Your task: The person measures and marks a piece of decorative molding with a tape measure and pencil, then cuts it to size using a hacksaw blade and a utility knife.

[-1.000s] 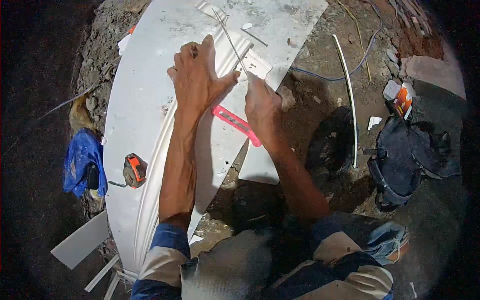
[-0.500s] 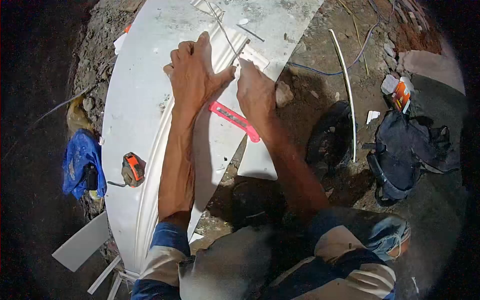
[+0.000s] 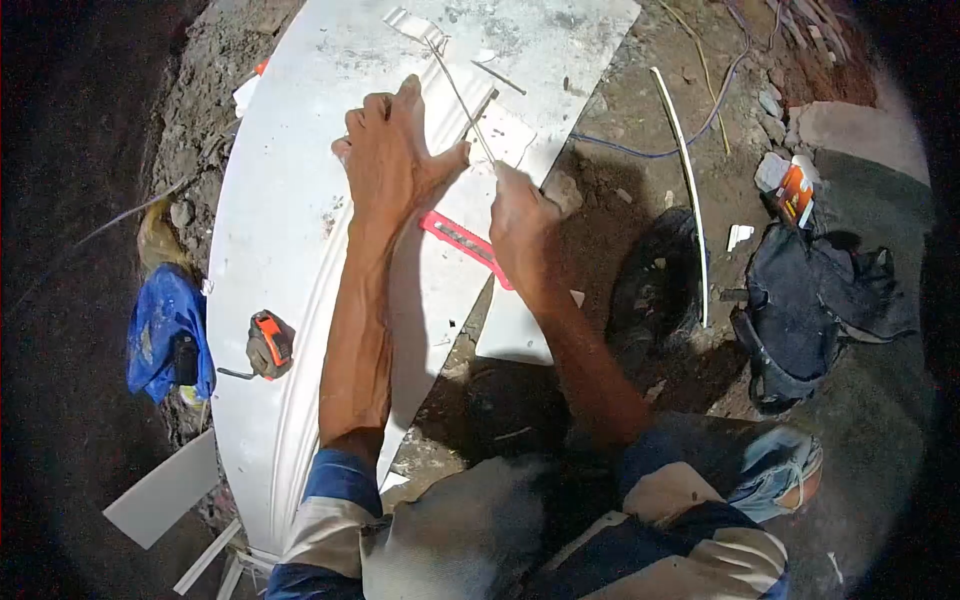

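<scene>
A long white moulding strip [image 3: 312, 375] with a ridged profile runs lengthwise over a white board [image 3: 270, 210]. My left hand [image 3: 395, 160] straddles it, fingers curled at the left and thumb stretched to the right, holding it down. In my closed right hand [image 3: 523, 220] is a thin, straight metal blade [image 3: 462, 100], slanting up and left across the moulding's far part. Its grip end is hidden in my fist. A pink utility knife [image 3: 458, 238] lies on the board between my forearms, its lower end close beside my right wrist.
A tape measure [image 3: 268, 343] rests on the board at the left. Farther up are a short moulding offcut [image 3: 412, 27] and a nail [image 3: 500, 78]. A blue cloth [image 3: 168, 325] hangs left of the board. On the ground at right lie a thin white strip [image 3: 690, 190] and a dark bag [image 3: 795, 300].
My right hand has drawn back down and to the right with the blade, exposing more of its length. My left hand stays on the moulding. The view has shifted slightly.
</scene>
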Tool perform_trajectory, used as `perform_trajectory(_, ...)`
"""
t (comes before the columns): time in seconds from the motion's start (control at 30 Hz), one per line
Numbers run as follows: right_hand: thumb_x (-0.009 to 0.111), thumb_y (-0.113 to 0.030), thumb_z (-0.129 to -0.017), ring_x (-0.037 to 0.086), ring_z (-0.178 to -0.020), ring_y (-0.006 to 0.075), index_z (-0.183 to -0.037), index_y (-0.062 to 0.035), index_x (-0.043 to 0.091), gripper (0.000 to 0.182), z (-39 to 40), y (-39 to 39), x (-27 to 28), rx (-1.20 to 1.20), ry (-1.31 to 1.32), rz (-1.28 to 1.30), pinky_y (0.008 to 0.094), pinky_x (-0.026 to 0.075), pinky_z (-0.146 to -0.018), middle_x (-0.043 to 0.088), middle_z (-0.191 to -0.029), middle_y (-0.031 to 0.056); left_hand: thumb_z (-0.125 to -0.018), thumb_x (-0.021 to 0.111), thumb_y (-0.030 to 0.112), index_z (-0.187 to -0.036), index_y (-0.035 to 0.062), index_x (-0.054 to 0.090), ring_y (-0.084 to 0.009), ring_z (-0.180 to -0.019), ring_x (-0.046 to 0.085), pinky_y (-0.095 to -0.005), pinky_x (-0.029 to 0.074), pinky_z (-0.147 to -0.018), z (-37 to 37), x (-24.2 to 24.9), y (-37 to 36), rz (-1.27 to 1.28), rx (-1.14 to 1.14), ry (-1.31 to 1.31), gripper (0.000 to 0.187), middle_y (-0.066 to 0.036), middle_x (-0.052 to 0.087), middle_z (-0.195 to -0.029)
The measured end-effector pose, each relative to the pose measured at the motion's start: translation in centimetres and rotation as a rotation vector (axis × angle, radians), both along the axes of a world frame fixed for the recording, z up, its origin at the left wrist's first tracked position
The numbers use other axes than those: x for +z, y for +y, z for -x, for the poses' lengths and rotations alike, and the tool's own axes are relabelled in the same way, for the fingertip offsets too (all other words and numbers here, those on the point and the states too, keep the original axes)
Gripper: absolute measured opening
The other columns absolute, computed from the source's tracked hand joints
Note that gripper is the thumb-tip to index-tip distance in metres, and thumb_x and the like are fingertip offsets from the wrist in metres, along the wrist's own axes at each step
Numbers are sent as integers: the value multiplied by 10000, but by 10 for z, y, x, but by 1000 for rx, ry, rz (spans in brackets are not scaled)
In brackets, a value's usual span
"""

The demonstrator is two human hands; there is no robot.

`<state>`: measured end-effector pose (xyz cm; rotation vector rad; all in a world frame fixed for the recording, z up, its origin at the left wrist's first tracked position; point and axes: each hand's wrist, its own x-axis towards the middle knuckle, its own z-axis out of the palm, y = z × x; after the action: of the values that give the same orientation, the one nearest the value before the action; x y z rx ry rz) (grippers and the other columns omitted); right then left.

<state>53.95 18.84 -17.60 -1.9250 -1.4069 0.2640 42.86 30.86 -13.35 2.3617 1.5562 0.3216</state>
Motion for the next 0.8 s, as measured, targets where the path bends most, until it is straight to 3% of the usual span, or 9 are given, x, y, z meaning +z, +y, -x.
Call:
perform_trajectory(0.07, 528, 20, -809, 596, -852, 438, -1006, -21, 578, 207, 5, -5, -5, -85, 141, 58, 466, 478, -725, 602, -872, 244, -612, 789, 500, -1349, 111, 492, -345, -1028, 474, -532, 365, -810, 2, -4, -6, -49, -20, -34, 885, -159, 515, -1129)
perform_trajectory(0.13, 538, 4, -816, 596, -837, 446, -1016, -13, 582, 205, -1, 19, 23, -7, 155, 143, 460, 484, -694, 604, -871, 246, -603, 795, 499, -1343, 106, 498, -341, -1034, 473, -531, 366, -806, 3, -9, -5, -60, -23, -36, 889, -145, 521, -1133)
perform_trajectory(0.37, 532, -12, -831, 609, -834, 428, -1057, -3, 579, 231, -2, -6, 0, -36, 183, 1, 493, 474, -716, 622, -873, 233, -589, 812, 481, -1348, 97, 491, -341, -1041, 475, -539, 376, -822, 0, -2, -4, -51, -6, -8, 909, -141, 519, -1144)
perform_trajectory(0.43, 510, 4, -836, 617, -844, 422, -1084, 3, 576, 257, -1, 5, 15, -13, 44, 45, 520, 457, -735, 627, -864, 237, -582, 814, 497, -1340, 96, 497, -338, -1041, 474, -534, 380, -824, 1, -10, -6, -80, -10, -53, 915, -139, 515, -1162)
perform_trajectory(0.47, 529, -17, -834, 604, -823, 431, -1038, 13, 583, 213, -2, 18, 25, -19, 134, 97, 482, 486, -727, 618, -865, 239, -582, 814, 497, -1340, 96, 497, -338, -1041, 474, -534, 380, -824, 1, -13, -6, -78, -17, -50, 915, -139, 515, -1162)
perform_trajectory(0.53, 487, -4, -858, 611, -837, 436, -1094, 9, 571, 251, -2, 31, 25, 10, 116, 229, 516, 460, -724, 620, -869, 253, -565, 824, 499, -1342, 99, 498, -333, -1038, 474, -534, 374, -821, 2, -12, -5, -81, -10, -23, 933, -131, 514, -1150)
perform_trajectory(0.6, 494, -4, -849, 607, -844, 437, -1096, 8, 578, 261, -1, 12, 19, -14, 148, 67, 500, 470, -728, 618, -870, 255, -571, 812, 545, -1347, 110, 498, -322, -1029, 474, -522, 368, -805, 4, -10, -4, -76, -16, -18, 943, -102, 514, -1115)
perform_trajectory(0.8, 522, 11, -830, 609, -872, 420, -1115, 11, 580, 291, -3, 11, 15, 14, 149, 75, 463, 484, -759, 624, -890, 243, -594, 807, 532, -1348, 111, 493, -342, -1022, 474, -530, 393, -794, 3, -15, -6, -102, -41, 37, 919, -136, 514, -1134)
